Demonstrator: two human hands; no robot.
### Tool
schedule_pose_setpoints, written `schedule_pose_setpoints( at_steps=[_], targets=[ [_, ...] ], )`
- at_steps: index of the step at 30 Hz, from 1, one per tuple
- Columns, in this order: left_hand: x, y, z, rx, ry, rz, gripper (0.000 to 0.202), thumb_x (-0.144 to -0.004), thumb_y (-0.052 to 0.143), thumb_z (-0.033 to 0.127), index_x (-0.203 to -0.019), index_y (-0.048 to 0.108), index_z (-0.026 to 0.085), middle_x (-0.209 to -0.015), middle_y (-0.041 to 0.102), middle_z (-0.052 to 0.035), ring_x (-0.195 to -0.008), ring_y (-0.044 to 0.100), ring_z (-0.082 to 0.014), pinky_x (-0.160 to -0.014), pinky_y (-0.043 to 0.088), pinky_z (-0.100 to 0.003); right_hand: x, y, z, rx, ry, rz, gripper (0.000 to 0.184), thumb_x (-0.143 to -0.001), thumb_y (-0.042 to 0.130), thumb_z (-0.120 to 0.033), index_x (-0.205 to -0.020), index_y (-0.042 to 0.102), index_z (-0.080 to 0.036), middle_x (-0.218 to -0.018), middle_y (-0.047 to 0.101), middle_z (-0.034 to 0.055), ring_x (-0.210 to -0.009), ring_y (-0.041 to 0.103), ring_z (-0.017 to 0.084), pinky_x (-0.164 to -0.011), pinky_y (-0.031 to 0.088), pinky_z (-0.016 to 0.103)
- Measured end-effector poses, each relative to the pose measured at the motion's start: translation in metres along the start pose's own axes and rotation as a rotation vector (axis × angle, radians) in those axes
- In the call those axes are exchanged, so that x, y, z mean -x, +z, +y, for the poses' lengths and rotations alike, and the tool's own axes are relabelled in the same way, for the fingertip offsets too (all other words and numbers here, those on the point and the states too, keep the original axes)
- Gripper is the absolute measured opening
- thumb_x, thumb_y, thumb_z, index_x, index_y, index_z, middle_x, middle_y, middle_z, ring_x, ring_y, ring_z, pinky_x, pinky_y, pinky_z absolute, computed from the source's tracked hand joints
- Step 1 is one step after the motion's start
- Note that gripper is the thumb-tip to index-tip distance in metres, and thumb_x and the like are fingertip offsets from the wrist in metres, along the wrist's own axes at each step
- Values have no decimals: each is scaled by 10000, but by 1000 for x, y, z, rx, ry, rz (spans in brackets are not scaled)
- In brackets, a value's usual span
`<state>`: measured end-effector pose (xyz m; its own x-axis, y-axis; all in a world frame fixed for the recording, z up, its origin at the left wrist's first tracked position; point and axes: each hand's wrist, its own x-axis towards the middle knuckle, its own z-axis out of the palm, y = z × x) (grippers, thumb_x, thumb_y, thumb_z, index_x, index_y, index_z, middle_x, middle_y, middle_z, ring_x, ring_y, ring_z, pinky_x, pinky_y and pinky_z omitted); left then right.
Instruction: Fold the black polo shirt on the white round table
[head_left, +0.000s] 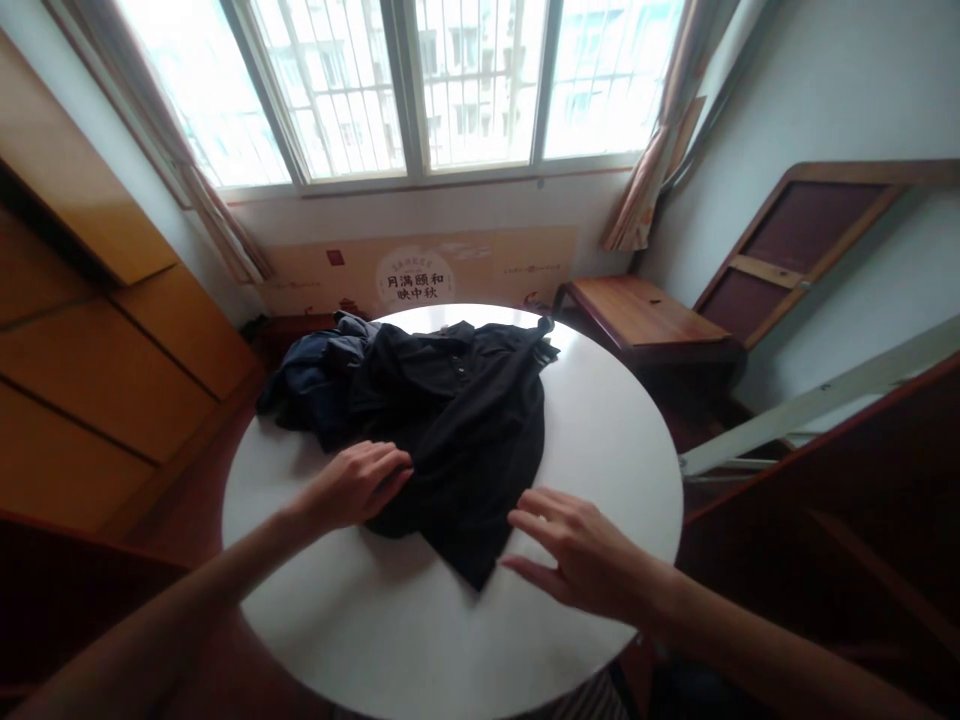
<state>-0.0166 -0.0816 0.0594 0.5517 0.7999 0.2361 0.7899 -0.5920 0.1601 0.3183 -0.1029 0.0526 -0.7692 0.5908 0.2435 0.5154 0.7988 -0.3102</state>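
A black collared shirt (480,430) with a short button placket lies loosely spread on a round white table (600,450). Its collar points toward the window, and one lower corner hangs toward me in a point. My left hand (369,482) is at the shirt's left side, fingers loosely bent and thumb a little apart, with no cloth visible in them. Beside the lower right edge is my right hand (562,545), its fingers spread and holding nothing. Whether either hand touches the cloth is hard to tell.
A heap of dark blue and grey clothes (311,375) lies left of the shirt. Behind the table stands a low wooden stool or side table (645,310), with a folded wooden frame (810,240) leaning at the right wall. Wooden cabinets (112,380) line the left; windows (480,80) are ahead.
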Motion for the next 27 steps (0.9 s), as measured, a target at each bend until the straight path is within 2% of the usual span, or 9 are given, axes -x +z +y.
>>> schedule_pose_setpoints(
  at_steps=[3,5,7,10,12,17,21,25,27],
  targets=[
    [47,0,5,21,-2,-62,303,-877,640,448,-1061,634,206,-961,674,-86,-899,643,-244,-843,523,-381,12,18,-25,14,-47,3,605,-839,656,-563,-1274,583,-150,-1185,633,173,-1030,586,311,-840,519,454],
    [62,5,6,56,-23,-31,396,-832,696,434,-1147,604,211,-1106,657,-108,-1021,629,-266,-899,525,-396,7,31,-31,58,-35,31,678,-824,682,-534,-1345,534,-126,-1263,598,199,-1116,544,347,-909,494,508],
    [68,15,6,77,-54,21,371,-868,644,303,-1220,567,214,-1229,618,-118,-1119,601,-262,-953,515,-400,-2,43,-33,109,-3,43,487,-862,659,-387,-1265,589,-124,-1207,618,189,-1090,545,339,-898,495,504],
    [66,26,4,56,-67,58,382,-859,490,82,-1212,574,200,-1184,645,-109,-1108,609,-251,-988,498,-427,-13,48,-32,144,7,25,154,-867,549,-134,-973,660,-147,-993,651,139,-925,572,280,-789,519,427],
    [64,27,5,53,-75,76,414,-851,434,51,-1212,577,196,-1120,666,-107,-1068,627,-252,-976,501,-429,-11,39,-28,115,21,70,181,-858,482,-61,-871,632,-162,-877,635,113,-829,568,248,-736,515,391],
    [71,2,18,210,-203,157,394,-953,331,167,-1313,482,215,-1182,644,-118,-1061,641,-224,-920,517,-358,30,-22,-3,-108,-2,194,210,-909,445,-109,-1016,604,-194,-897,636,99,-842,605,227,-735,515,346],
    [83,-22,20,337,-269,-33,393,-916,402,203,-1287,523,249,-1094,686,-64,-967,654,-206,-884,507,-331,74,-59,29,-147,58,93,137,-865,488,-160,-875,602,-234,-822,630,71,-755,611,209,-675,501,314],
    [87,-39,9,411,-249,-343,388,-810,563,246,-1188,649,261,-1048,706,-38,-958,647,-217,-870,490,-303,98,-64,59,-112,224,-32,165,-799,482,-172,-645,491,-232,-690,570,50,-629,557,188,-598,456,306],
    [84,-47,3,453,-295,-515,423,-772,649,319,-1191,671,267,-991,711,-25,-906,653,-212,-812,499,-276,100,-66,70,-182,250,-26,150,-805,465,-218,-691,561,-232,-737,607,74,-681,584,211,-660,482,339]
  ],
)
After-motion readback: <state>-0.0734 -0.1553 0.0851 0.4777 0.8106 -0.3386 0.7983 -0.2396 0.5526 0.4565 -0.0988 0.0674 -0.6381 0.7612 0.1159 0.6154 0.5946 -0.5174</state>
